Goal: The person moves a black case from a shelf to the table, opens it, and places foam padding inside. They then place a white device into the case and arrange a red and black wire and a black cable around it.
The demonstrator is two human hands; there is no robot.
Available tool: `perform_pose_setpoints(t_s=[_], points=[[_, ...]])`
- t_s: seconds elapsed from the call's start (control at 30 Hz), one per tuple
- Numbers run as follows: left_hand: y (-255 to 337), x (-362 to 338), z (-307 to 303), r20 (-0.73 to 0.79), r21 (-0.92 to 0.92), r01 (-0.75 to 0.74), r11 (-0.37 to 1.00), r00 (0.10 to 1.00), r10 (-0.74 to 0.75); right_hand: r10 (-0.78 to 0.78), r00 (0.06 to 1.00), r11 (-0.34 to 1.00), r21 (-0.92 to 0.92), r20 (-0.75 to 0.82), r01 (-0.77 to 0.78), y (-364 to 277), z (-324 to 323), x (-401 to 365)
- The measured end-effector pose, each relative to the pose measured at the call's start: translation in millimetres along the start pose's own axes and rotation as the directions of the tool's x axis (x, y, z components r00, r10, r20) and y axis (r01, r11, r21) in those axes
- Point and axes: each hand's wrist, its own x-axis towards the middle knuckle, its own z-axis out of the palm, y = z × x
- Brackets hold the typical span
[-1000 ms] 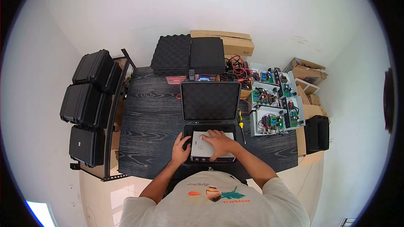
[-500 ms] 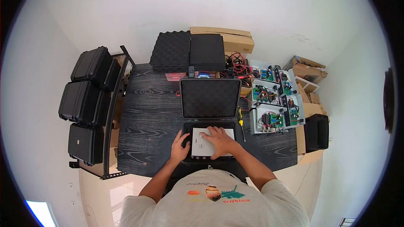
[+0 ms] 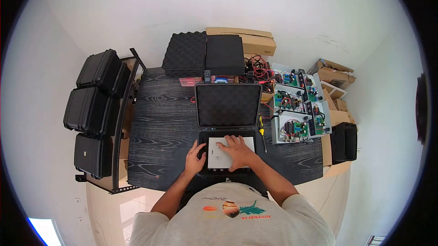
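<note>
An open black hard case point(image 3: 228, 105) stands on the dark wood-grain table, its foam-lined lid tilted up and back. A light grey panel box point(image 3: 218, 163) with small knobs sits in its lower half. My right hand point(image 3: 240, 153) lies on top of the grey box with fingers spread. My left hand point(image 3: 195, 159) rests at the left rim of the case, fingers apart and curved, with nothing visible in it. A yellow-handled screwdriver point(image 3: 261, 131) lies just right of the case.
Several open grey housings with green circuit boards point(image 3: 293, 128) occupy the right side. Behind the case are black foam sheets point(image 3: 186, 53), red and black cables point(image 3: 259, 69) and a cardboard box point(image 3: 259, 44). Closed black cases point(image 3: 93, 155) stand on a left rack.
</note>
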Motion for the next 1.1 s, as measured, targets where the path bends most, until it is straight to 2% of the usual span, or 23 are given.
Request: perform_pose_setpoints(t_s=[0.23, 0.43, 0.63, 0.77, 0.83, 0.87, 0.97, 1.1], points=[[0, -2, 2, -0.012, 0.001, 0.006, 1.0, 1.0, -0.006, 0.008, 0.997, 0.997, -0.075, -0.082, -0.014, -10, 24, -4], [2, -2, 2, -0.038, 0.026, -0.042, 0.999, 0.998, 0.043, -0.017, 0.996, 1.0, -0.013, -0.09, 0.015, 3, 40, -4], [13, -1, -2, -0.002, 0.197, -0.177, 0.964, 0.983, 0.181, -0.055, 0.986, 0.998, 0.007, -0.161, 0.057, 11, 54, -15], [27, 4, -11, 0.298, 0.431, -0.326, 0.842, 0.932, 0.208, -0.14, 0.937, 0.99, -0.013, -0.32, 0.144, 6, 61, -48], [50, 8, -16, 0.467, 0.467, -0.39, 0.793, 0.871, 0.154, -0.122, 0.944, 0.981, 0.108, -0.307, 0.162, 9, 67, -65], [49, 8, -13, 0.489, 0.493, -0.392, 0.777, 0.863, 0.125, -0.113, 0.947, 0.971, 0.169, -0.299, 0.169, 10, 71, -75], [46, 10, -5, 0.539, 0.544, -0.408, 0.733, 0.839, 0.067, -0.038, 0.956, 0.994, 0.085, -0.29, 0.065, 4, 71, -104], [62, 19, -12, 0.587, 0.552, -0.451, 0.701, 0.808, 0.057, 0.019, 0.926, 0.997, 0.077, -0.377, 0.011, 3, 77, -122]])
